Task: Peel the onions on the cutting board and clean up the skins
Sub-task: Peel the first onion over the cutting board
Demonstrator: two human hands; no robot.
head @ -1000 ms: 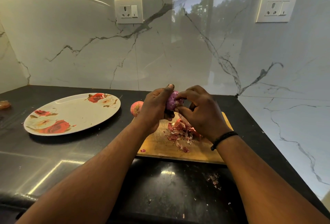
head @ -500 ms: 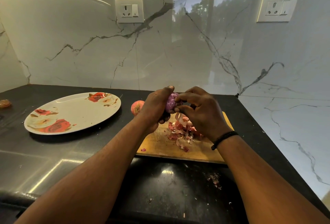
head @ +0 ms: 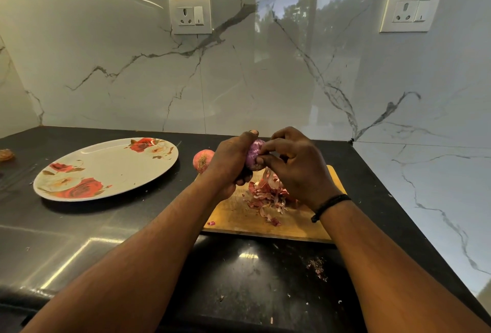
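Note:
A purple peeled onion (head: pixel 254 152) is held above the wooden cutting board (head: pixel 239 215). My left hand (head: pixel 230 162) is wrapped around its left side. My right hand (head: pixel 295 165) pinches at its right side with thumb and fingertips, and a strip of skin (head: pixel 266 173) hangs below the fingers. A pile of reddish onion skins (head: pixel 265 194) lies on the board under my hands. An unpeeled reddish onion (head: pixel 202 160) sits at the board's far left corner, partly behind my left hand.
A floral oval plate (head: pixel 106 168) rests on the black counter (head: pixel 79 239) to the left. Skin scraps (head: pixel 317 267) lie on the counter in front of the board. Marble walls with sockets stand behind and to the right. A small brown object (head: pixel 6 154) lies at the far left.
Both hands stayed over the board. My right fingers shifted on the onion, and a strip of skin now hangs from them. The onion has turned slightly in my left hand.

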